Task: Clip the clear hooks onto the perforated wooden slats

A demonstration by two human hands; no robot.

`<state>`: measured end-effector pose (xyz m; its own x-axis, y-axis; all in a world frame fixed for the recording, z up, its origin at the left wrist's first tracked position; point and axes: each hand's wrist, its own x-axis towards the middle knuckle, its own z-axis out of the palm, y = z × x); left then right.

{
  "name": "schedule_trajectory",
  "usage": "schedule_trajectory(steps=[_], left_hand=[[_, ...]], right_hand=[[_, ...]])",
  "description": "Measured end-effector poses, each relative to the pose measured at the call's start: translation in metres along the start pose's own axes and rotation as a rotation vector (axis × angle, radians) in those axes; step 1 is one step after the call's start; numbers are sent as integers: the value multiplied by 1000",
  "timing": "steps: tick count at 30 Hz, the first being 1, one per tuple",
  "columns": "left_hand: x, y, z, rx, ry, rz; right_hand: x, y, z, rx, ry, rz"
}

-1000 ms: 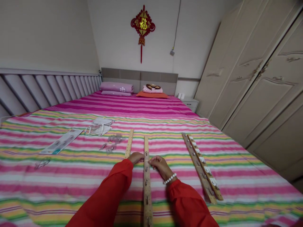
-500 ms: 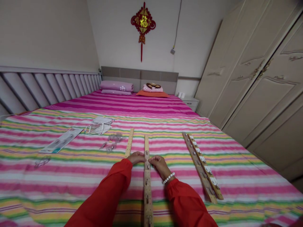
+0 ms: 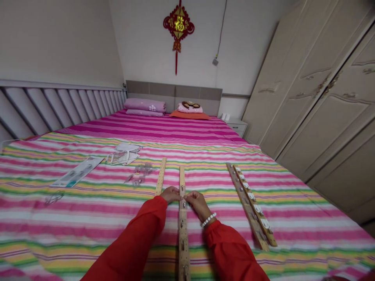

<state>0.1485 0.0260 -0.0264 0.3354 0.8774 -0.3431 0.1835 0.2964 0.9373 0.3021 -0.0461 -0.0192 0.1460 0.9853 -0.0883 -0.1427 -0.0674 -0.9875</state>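
Note:
A long wooden strip (image 3: 183, 230) lies lengthwise in front of me, with small metal hooks (image 3: 182, 223) spaced along it. From its left edge my left hand (image 3: 171, 194) reaches onto the strip, thumb and fingertips pressed together. My right hand (image 3: 197, 203), wearing a white bead bracelet (image 3: 208, 219), pinches at the right edge, close to the left fingertips. Whatever small thing is between the fingers is too small to make out. One metal hook sits just beyond the hands and another just below. Beside my left hand lies a bare strip with holes (image 3: 161, 175).
On the right lie a strip with metal hooks (image 3: 246, 205) and one with white hooks (image 3: 254, 203). To the left are small clear plastic pieces (image 3: 139, 173), crumpled packaging (image 3: 124, 154), a flat hook package (image 3: 78, 171) and a thin wire-like item (image 3: 54, 198). Everything rests on a striped bed sheet (image 3: 96, 222).
The view has shifted slightly. Both hands stay at the same spot on the strip, and the left fingertips have come a little nearer to the right ones.

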Motion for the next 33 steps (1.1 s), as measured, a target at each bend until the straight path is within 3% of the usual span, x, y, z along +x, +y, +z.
schedule_trajectory(steps=[9, 33], left_hand=[[-2, 7, 3, 91, 61, -47], [-2, 12, 19, 395, 169, -58]], right_hand=[[-2, 6, -15, 215, -152, 94], [-4, 10, 6, -77, -6, 44]])
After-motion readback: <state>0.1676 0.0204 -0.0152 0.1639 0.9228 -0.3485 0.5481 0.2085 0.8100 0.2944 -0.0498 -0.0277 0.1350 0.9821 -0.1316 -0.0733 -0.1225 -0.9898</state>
